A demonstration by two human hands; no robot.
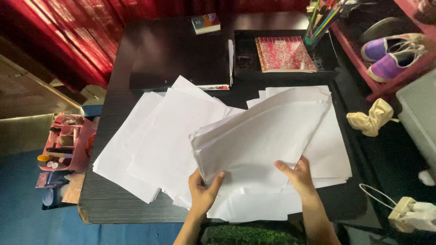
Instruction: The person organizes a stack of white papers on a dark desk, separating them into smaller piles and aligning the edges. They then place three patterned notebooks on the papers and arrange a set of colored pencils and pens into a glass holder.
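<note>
Gripping a thick paper stack [261,136] at the desk's [113,199] near edge: left hand [203,193] and right hand [297,174] both clasp it; loose sheets [150,145] lie beneath.

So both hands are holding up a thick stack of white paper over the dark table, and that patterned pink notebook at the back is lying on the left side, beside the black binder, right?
Not quite. The head view shows the patterned pink notebook on the right side, beside the black binder. The rest holds: left hand and right hand hold the thick stack of white paper over the dark table.

Home study corner; dark desk [113,199], red curtains [68,36], shoe rack [390,77]
</note>
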